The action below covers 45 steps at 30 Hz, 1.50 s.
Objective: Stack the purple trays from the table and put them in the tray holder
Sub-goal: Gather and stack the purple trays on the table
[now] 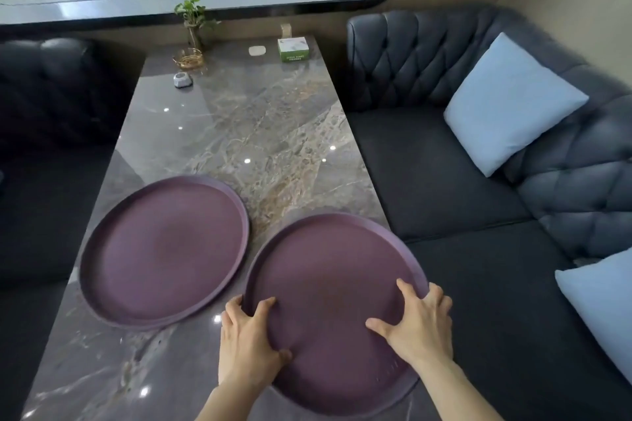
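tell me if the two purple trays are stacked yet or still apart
Apart. The left tray lies alone on the table; both hands grip the right tray beside it.

- Table (239, 120): long, polished grey marble with brown veining, set between dark sofas.
- Near end: two round purple trays side by side, left tray (164, 249) flat on the table, right tray (335, 311) overhanging the right edge.
- Far end: potted plant (195, 24), amber glass dish (188, 58), small grey faceted object (183, 80), white pad (257, 50), green-and-white box (293, 48).
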Motion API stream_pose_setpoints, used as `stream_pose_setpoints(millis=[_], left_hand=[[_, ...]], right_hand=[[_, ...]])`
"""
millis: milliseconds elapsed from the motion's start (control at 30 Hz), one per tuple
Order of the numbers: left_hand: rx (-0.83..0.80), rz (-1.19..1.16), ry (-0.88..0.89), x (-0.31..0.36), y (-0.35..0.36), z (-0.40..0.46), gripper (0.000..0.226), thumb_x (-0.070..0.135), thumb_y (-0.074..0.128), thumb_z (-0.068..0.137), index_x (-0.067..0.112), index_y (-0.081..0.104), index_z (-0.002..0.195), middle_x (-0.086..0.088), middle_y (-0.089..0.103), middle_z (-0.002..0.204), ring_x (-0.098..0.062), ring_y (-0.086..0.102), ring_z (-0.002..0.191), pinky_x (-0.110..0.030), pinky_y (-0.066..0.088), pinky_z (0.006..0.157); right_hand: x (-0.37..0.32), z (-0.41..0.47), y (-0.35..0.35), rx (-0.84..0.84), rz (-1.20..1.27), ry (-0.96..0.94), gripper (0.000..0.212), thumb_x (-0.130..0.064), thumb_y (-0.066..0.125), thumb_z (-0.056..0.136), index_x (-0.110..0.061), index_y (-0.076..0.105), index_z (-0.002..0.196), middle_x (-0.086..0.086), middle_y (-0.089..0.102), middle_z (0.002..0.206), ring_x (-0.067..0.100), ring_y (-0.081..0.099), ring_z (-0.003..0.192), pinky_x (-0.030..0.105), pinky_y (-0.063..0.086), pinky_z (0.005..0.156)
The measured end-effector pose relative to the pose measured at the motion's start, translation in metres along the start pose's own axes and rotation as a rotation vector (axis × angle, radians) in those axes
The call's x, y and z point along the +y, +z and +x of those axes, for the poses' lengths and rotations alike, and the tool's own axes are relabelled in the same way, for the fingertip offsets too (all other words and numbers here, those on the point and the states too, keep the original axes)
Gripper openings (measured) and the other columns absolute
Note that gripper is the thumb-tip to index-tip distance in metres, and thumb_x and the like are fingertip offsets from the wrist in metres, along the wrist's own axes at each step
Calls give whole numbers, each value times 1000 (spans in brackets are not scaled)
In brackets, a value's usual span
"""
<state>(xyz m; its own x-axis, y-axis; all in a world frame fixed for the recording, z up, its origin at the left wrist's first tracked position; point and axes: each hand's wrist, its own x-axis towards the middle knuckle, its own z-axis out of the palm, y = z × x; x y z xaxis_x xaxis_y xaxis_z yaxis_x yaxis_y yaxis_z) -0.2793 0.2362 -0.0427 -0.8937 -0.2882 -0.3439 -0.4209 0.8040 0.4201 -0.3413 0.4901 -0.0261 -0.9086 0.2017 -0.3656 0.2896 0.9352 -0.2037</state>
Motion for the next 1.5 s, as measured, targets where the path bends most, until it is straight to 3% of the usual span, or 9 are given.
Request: stream_pose_setpoints(millis=[333, 533, 800, 933, 1033, 1167, 1267, 1367, 1500], left_hand=[[7, 130, -97, 6, 12, 14, 90, 54, 78, 52, 45, 40, 133, -9, 21, 140, -29, 27, 130, -37, 31, 112], [-47, 90, -144, 14, 22, 13, 122, 69, 80, 42, 51, 19, 146, -17, 0, 154, -34, 17, 141, -43, 37, 112], [-119, 142, -65, 3, 16, 11, 116, 67, 75, 59, 49, 7, 151, -17, -13, 158, -33, 13, 144, -42, 39, 110], [-155, 89, 17, -24, -14, 10, 75, 69, 60, 72, 50, 38, 141, 3, 18, 157, -20, 36, 141, -40, 45, 102], [19, -14, -3, -53, -43, 16, 42, 67, 55, 77, 46, 60, 113, 19, 62, 119, -12, 63, 108, -36, 52, 86], [255, -181, -109, -99, -88, 36, 25, 60, 59, 79, 38, 63, 90, 17, 69, 88, -12, 69, 86, -34, 54, 70], [382, -237, -144, -142, -117, 60, 26, 53, 62, 83, 36, 60, 102, 13, 65, 101, -17, 66, 95, -36, 51, 70], [390, -296, -225, -184, -141, 88, 47, 48, 66, 83, 28, 53, 124, -4, 56, 125, -26, 53, 117, -45, 50, 86], [373, -439, -339, -225, -160, 111, 74, 44, 73, 79, 24, 41, 143, -15, 41, 144, -33, 37, 134, -50, 40, 105]], right_hand=[[-6, 20, 18, 3, -116, -28, 114, -82, 67, 60, -34, 24, 154, 20, 24, 150, 35, 33, 130, 43, 44, 103], [-15, 21, 18, -69, -177, -18, 107, -76, 66, 70, -33, 20, 156, 28, 4, 160, 39, 27, 139, 43, 41, 107], [-21, 15, 15, -141, -272, -24, 103, -73, 54, 81, -25, 5, 159, 36, -9, 159, 48, 9, 148, 47, 37, 112], [-36, 4, 14, -79, -346, -38, 90, -69, 51, 85, -24, 22, 157, 29, 3, 162, 43, 7, 150, 48, 31, 116], [-69, -8, 17, 4, -277, -108, 70, -61, 52, 89, -28, 40, 149, 16, 19, 162, 34, 18, 149, 42, 36, 114], [-138, -19, 25, 36, -26, -225, 51, -51, 58, 90, -29, 56, 136, -2, 49, 141, 22, 52, 125, 37, 49, 96], [-198, -22, 33, 62, 140, -303, 41, -45, 63, 88, -30, 63, 126, -7, 59, 125, 19, 62, 113, 36, 51, 88], [-254, -18, 46, 41, 249, -333, 42, -42, 67, 86, -28, 65, 126, -3, 63, 119, 20, 64, 109, 34, 51, 88], [-302, -5, 66, -6, 323, -291, 64, -42, 71, 85, -24, 53, 143, 6, 54, 143, 23, 48, 135, 34, 39, 108]])
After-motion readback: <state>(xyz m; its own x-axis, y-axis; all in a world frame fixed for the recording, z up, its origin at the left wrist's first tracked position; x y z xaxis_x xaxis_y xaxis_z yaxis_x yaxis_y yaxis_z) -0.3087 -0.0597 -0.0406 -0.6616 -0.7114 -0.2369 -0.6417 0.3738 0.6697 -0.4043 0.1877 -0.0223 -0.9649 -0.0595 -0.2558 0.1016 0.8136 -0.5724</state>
